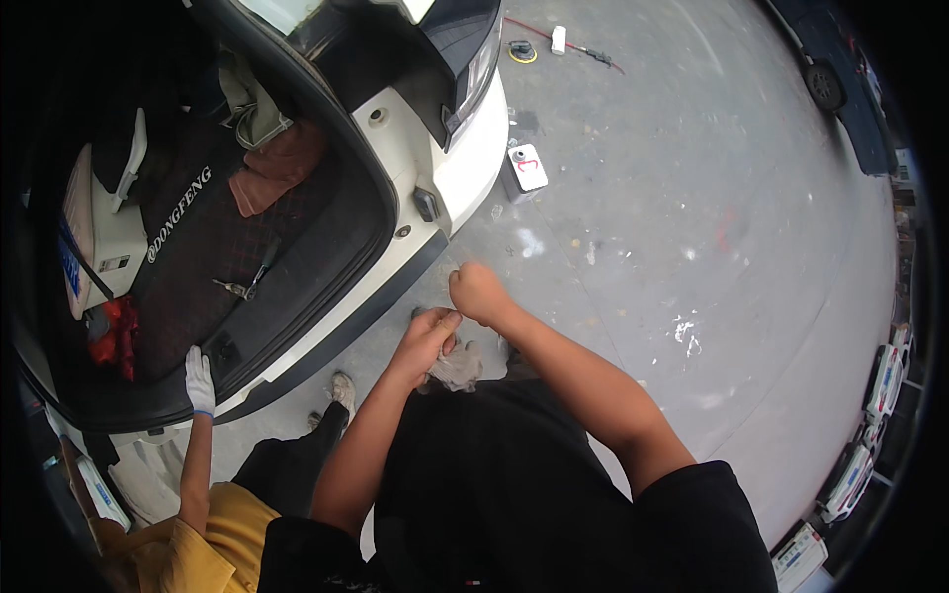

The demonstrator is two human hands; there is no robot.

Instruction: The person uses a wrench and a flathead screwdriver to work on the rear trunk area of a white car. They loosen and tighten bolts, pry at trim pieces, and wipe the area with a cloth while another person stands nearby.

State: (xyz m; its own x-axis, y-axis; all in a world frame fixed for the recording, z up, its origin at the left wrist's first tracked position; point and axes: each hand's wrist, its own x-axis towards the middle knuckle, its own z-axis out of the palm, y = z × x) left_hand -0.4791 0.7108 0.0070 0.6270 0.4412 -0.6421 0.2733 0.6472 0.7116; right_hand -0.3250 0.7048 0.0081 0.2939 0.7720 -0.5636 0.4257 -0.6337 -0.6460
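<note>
In front of my body, my left hand point(427, 341) pinches a crumpled greyish-white work glove point(457, 370), which hangs below its fingers. Just up and to the right, my right hand point(478, 294) is closed with its fingertips turned toward the left one. Whatever it grips, if anything, is hidden by the fingers. Both hands are bare and close together, over the floor beside the rear bumper point(346, 341) of a white car.
The car's open boot point(188, 287) holds a pliers-like tool point(237, 289), brown cloth point(282, 168) and red cloth point(117, 336). At left, a co-worker's gloved hand point(200, 381) rests on the boot edge. A white canister point(527, 168) and a round sander point(522, 51) stand on the floor.
</note>
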